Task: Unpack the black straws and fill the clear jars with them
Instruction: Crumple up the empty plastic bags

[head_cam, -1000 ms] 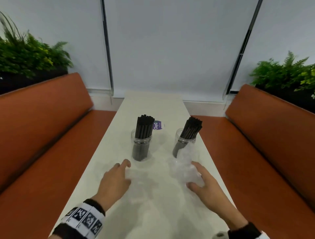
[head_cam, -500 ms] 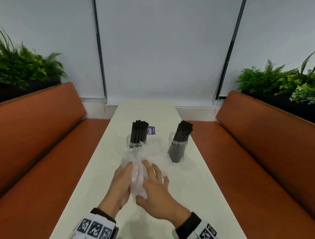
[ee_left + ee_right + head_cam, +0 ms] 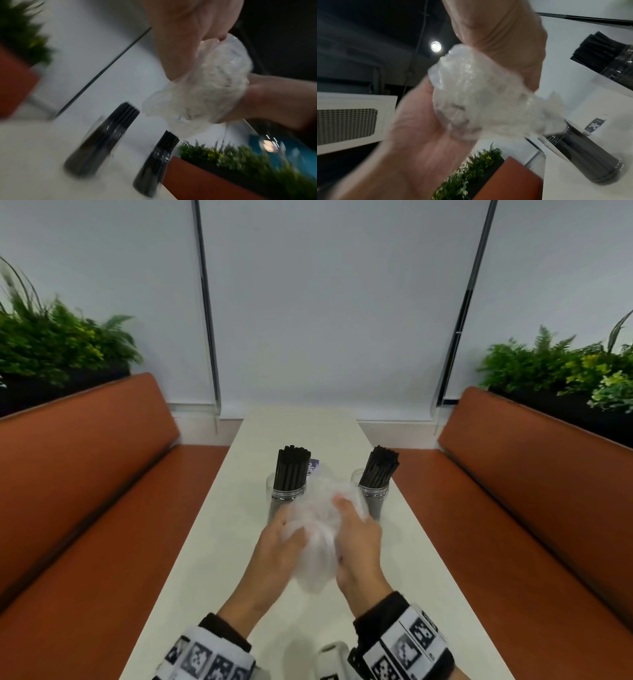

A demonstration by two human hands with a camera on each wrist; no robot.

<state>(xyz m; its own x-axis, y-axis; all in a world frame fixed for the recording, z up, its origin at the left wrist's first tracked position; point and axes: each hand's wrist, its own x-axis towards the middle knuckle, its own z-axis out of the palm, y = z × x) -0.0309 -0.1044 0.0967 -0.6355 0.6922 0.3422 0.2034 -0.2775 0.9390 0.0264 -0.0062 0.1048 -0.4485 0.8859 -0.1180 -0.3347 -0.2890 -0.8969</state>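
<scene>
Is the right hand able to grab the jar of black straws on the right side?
Probably not just yet. The right hand is gripping crumpled clear plastic wrap together with the left hand. The right clear jar of black straws stands just beyond, with nothing else between them.

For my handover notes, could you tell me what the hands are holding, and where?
Both hands, left hand and right hand, grip the crumpled clear plastic wrapper between them, one on each side.

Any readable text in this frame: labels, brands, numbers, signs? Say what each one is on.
Purple label behind the left jar: white lettering, turned sideways and partly hidden by the crumpled plastic wrap; too small to read.
Grey tag on the table, right wrist view: too blurred to read.
Wristbands: black-and-white square marker patterns only, no words.
</scene>
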